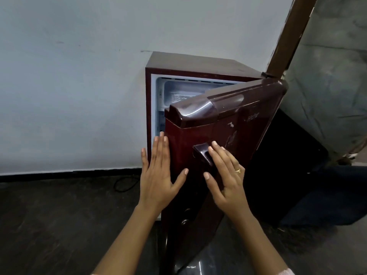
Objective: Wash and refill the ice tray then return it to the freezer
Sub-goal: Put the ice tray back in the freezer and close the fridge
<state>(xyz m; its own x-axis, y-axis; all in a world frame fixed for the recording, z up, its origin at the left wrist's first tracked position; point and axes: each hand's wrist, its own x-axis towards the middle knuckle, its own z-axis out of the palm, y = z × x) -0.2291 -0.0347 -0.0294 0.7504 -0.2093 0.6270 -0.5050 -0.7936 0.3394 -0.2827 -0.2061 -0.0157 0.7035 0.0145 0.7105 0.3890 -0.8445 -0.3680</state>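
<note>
My right hand (225, 175) is lying flat on the front of the fridge door (234, 128). The fingers are straight and spread, gripping nothing, w/ the fingertips (214, 143) reaching just past the top of the door handle (202, 155) and the thumb pointing left below it. A gold ring (237, 171) is sitting on one finger. My left hand (158, 173) is just as flat and wide, also holding nothing. Its palm is resting at the door's free edge, fingers pointing up, thumb splayed right onto the door face. Both forearms are coming up from the bottom of the view, angled in toward each other, wrists nearly straight.

The maroon door is standing partly open, hinged on the right. Through the gap at the top the freezer compartment (168, 86) is showing, white inside. A pale ribbed shape (179, 98) is lying on its floor; can't tell if that's the ice tray. Fridge is standing against a pale wall (69, 86), w/ a black cable (125, 184) looping on the dark floor (49, 225) to the left.
</note>
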